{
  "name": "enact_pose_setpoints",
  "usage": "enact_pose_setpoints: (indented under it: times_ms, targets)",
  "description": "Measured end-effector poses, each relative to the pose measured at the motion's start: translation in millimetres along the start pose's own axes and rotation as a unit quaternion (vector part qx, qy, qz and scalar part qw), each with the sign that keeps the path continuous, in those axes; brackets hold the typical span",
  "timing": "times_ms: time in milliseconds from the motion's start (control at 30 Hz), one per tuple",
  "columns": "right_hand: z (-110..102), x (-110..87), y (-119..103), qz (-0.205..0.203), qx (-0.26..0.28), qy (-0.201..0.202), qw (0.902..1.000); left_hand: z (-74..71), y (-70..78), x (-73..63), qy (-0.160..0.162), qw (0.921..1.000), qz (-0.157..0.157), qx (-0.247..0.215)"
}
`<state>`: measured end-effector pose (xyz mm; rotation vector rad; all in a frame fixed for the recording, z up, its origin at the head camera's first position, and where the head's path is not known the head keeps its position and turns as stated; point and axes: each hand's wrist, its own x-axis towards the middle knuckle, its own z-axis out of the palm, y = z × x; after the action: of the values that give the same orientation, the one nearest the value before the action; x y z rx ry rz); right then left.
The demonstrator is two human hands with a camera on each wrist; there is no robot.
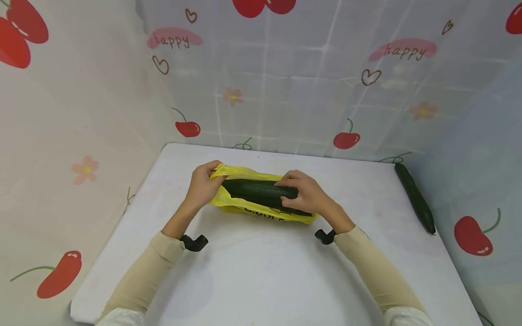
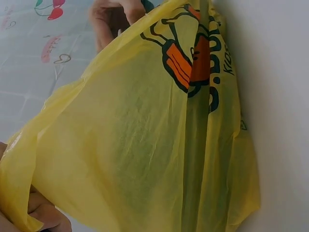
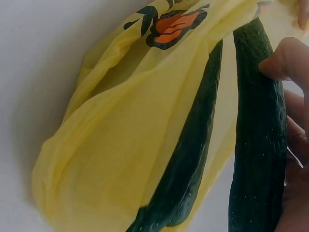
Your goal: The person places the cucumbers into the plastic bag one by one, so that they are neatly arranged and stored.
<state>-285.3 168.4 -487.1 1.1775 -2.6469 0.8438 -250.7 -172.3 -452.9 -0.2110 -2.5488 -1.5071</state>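
A yellow plastic bag (image 1: 228, 201) with printed lettering lies on its side at the middle of the table, its mouth facing up. My left hand (image 1: 204, 184) pinches the bag's rim at the left end. With thumb and fingers around it, my right hand (image 1: 305, 192) grips a dark green cucumber (image 1: 253, 189) at the bag's opening. Up close in the right wrist view, that cucumber (image 3: 256, 140) has a second cucumber (image 3: 193, 140) beside it, within the bag's folds. In the left wrist view, the bag's wall (image 2: 130, 125) hides most of the contents.
Another cucumber (image 1: 415, 198) lies along the right edge of the white table (image 1: 261, 276). Patterned sheets (image 1: 285, 90) with cherries and hearts stand behind the table and on both sides. A black camera mount (image 1: 195, 243) sits at the left wrist, a matching mount (image 1: 325, 237) at the right.
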Motion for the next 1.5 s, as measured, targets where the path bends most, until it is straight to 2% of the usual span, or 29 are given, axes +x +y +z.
enact_pose_setpoints:
  times_ms: [200,333,467,567,733,1033,1267,1400,1500]
  targets:
    - [4,13.7,-3,-0.004,-0.024,-0.022,0.9995,-0.7,-3.1,-0.8,0.015,0.9996,0.015,-0.019]
    - [7,16.9,-2,0.003,-0.038,-0.013,0.9992,-1.3,-4.0,-1.8,0.025,0.9985,0.028,-0.04]
    - [12,15.7,3,0.01,-0.038,0.005,0.9992,1.0,-2.2,-1.9,0.022,0.9981,0.026,-0.051]
    - [14,12.8,8,0.026,-0.031,0.005,0.9992,3.2,-1.5,-1.8,0.021,0.9981,0.021,-0.053]
    - [12,6.8,8,0.055,-0.028,-0.018,0.9979,3.7,-2.2,-1.2,0.026,0.9978,0.023,-0.056]
    - [12,1.3,5,0.07,-0.032,-0.036,0.9964,1.3,-5.5,-0.8,0.02,0.9981,0.014,-0.056]
    - [7,-8.5,7,0.074,-0.024,-0.017,0.9968,1.8,-4.1,-2.1,0.017,0.9981,0.011,-0.059]
    - [-2,-18.7,12,0.069,-0.021,0.005,0.9974,1.4,-4.8,-3.7,0.017,0.9985,0.006,-0.052]
    - [-11,-30.0,19,0.085,-0.015,0.021,0.9961,0.0,-6.5,-5.8,0.021,0.9988,0.001,-0.044]
